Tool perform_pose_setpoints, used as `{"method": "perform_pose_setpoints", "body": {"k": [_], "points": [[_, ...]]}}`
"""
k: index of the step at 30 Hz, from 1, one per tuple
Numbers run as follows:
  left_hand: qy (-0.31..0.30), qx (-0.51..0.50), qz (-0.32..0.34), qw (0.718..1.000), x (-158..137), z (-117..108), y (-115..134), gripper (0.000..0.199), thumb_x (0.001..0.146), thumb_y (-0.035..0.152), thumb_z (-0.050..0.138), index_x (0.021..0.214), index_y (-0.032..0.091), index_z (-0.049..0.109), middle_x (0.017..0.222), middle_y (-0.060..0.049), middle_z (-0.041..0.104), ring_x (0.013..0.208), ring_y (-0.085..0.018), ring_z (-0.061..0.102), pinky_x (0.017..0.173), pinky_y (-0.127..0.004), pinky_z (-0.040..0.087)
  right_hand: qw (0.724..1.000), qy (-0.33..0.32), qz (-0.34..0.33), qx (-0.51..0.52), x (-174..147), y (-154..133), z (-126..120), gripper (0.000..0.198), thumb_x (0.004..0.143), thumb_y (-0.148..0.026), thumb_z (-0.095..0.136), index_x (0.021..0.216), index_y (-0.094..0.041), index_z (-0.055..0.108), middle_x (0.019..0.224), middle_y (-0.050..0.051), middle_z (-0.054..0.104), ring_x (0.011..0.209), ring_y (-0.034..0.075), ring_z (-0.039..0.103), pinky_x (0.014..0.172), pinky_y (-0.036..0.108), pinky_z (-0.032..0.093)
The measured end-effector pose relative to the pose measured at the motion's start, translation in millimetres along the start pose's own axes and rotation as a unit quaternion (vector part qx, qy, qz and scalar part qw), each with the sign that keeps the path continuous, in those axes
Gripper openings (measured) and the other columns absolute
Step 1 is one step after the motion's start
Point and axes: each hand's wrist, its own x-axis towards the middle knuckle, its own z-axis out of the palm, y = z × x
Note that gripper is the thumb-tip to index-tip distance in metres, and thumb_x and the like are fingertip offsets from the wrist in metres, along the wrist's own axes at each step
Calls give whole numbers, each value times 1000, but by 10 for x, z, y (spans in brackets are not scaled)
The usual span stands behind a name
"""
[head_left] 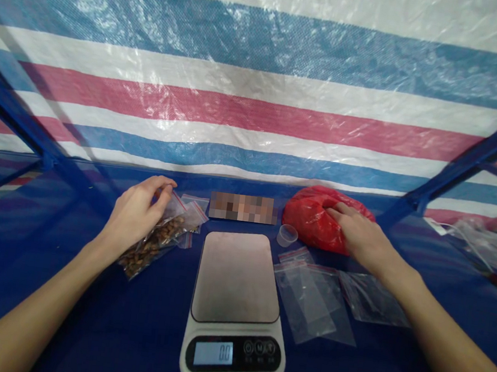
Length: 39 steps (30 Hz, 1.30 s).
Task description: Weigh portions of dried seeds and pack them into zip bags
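Observation:
At the left, my left hand point(143, 209) is closed, thumb and fingertips together at the top corner of a clear zip bag point(150, 246). Small brown pieces like beans or nuts fill this bag, and other zip bags point(196, 207) lie partly under it. My right hand point(356, 232) is closed on the crumpled red plastic bag point(312, 218), its fingertips partly hidden in the folds. Between the hands stands a kitchen scale point(239, 281) with a bare metal plate; its display point(213, 354) reads 0.0. A small clear plastic cup point(287, 235) sits beside the red bag.
Flat clear zip bags point(311, 302) lie right of the scale, with another point(373, 298) under my right forearm. Behind the scale is a pixelated patch. Blue metal struts point(455, 157) rise at both sides, before a striped tarp point(257, 114). More clear plastic point(486, 242) lies far right.

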Motion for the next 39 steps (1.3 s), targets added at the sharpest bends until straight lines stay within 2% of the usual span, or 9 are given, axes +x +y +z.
{"method": "perform_pose_setpoints", "body": {"k": [4, 8, 13, 19, 22, 27, 32, 39], "points": [[15, -35, 14, 999, -3, 8, -18, 43, 104, 49, 41, 117, 22, 73, 124, -9, 79, 117, -32, 72, 100, -41, 54, 1000, 14, 8, 11, 35, -10, -1, 61, 83, -3, 53, 136, -24, 76, 144, 15, 73, 132, 33, 71, 109, 46, 60], [40, -69, 32, 996, -11, -6, -10, 41, 107, 49, 41, 113, 23, 73, 119, -8, 78, 113, -29, 72, 99, -40, 54, 999, 26, 7, 39, 62, -66, -39, 51, 87, -5, 49, 123, -23, 80, 134, 15, 77, 126, 33, 74, 106, 45, 61], [70, -71, 61, 993, -30, -51, 18, 38, 108, 46, 41, 109, 23, 71, 112, -7, 76, 105, -27, 71, 95, -40, 53, 996, 31, -4, 83, 90, -65, -52, 39, 84, -3, 48, 98, -22, 79, 118, 14, 79, 112, 29, 77, 99, 39, 61], [81, -56, 70, 993, -34, -64, 6, 37, 108, 45, 40, 107, 25, 71, 109, -7, 75, 102, -28, 71, 94, -41, 52, 993, 35, -9, 112, 131, 17, -59, 33, 79, -1, 46, 85, -20, 73, 101, 12, 78, 92, 26, 75, 86, 36, 56], [79, -50, 68, 993, -34, -61, 5, 36, 108, 45, 41, 108, 25, 71, 110, -7, 76, 105, -29, 71, 96, -41, 52, 991, 49, -8, 126, 133, 37, -76, 32, 84, -4, 45, 85, -21, 73, 96, 11, 76, 86, 25, 74, 80, 35, 55], [82, -47, 68, 993, -37, -64, 35, 36, 106, 43, 42, 106, 22, 73, 108, -8, 76, 108, -30, 72, 96, -41, 52, 988, 81, 5, 131, 129, 7, -131, 33, 90, -10, 46, 92, -21, 78, 102, 13, 78, 90, 28, 76, 84, 37, 57], [85, -35, 79, 993, -32, -49, 32, 37, 106, 41, 42, 105, 20, 73, 108, -9, 77, 106, -29, 73, 94, -40, 52, 978, 135, -8, 158, 150, 9, -114, 31, 92, -15, 49, 88, -21, 79, 98, 14, 79, 86, 29, 78, 80, 39, 60], [90, -25, 88, 992, -26, -35, 2, 37, 106, 39, 43, 105, 19, 73, 107, -8, 77, 102, -27, 73, 93, -39, 53, 973, 152, -25, 173, 150, 31, -97, 26, 92, -17, 54, 88, -23, 79, 97, 12, 80, 85, 30, 79, 79, 41, 61]]}}
